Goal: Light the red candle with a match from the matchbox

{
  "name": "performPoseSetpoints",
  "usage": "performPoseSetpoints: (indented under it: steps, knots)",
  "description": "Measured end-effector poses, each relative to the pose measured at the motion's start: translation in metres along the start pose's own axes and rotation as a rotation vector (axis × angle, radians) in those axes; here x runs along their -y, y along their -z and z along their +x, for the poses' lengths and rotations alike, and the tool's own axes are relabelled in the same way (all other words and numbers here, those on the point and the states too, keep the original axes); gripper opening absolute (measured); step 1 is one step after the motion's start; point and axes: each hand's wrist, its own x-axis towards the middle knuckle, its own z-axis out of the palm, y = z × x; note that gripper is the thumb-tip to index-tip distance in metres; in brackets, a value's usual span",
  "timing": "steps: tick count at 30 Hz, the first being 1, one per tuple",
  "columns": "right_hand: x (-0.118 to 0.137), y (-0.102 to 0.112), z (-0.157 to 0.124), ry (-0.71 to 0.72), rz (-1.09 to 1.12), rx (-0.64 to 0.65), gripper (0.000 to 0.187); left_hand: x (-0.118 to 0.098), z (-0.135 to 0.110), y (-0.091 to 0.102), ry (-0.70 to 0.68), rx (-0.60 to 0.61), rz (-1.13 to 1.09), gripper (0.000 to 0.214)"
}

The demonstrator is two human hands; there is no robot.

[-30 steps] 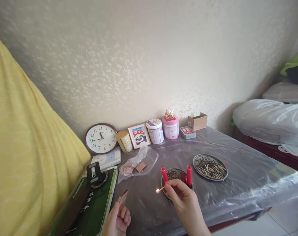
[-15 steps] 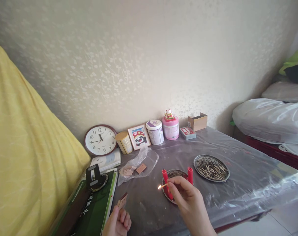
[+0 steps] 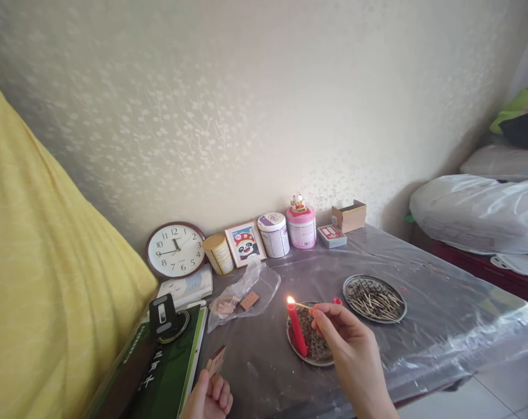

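Note:
Between thumb and fingers, my right hand point(image 3: 349, 343) pinches a burning match point(image 3: 305, 306). Its flame meets the top of a red candle point(image 3: 297, 330) that stands slightly tilted at the left of a round metal plate point(image 3: 313, 362). A second red candle point(image 3: 337, 301) is mostly hidden behind my right hand; only its top shows. My left hand point(image 3: 209, 393) is closed on a small matchbox point(image 3: 216, 360), held low at the front, left of the plate.
Another round plate point(image 3: 406, 305) of used matchsticks lies to the right. Behind are a clear plastic bag point(image 3: 270, 288) with matchboxes, a clock point(image 3: 175, 249), tins, a panda picture point(image 3: 246, 243) and a cardboard box point(image 3: 349, 217). A green book point(image 3: 170, 372) is at left.
My right hand has moved slightly right, and the match's flame has gone up to the left candle's top. The right candle is now mostly covered. My left hand stays nearly still.

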Motion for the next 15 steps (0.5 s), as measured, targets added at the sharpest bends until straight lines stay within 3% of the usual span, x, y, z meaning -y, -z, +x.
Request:
performPoseSetpoints:
  steps: [15]
  knots:
    - [-0.0010,-0.0073,0.0053,-0.076,0.033,-0.050,0.031,-0.0006,-0.0007,0.0001,0.011,0.009,0.013,0.044]
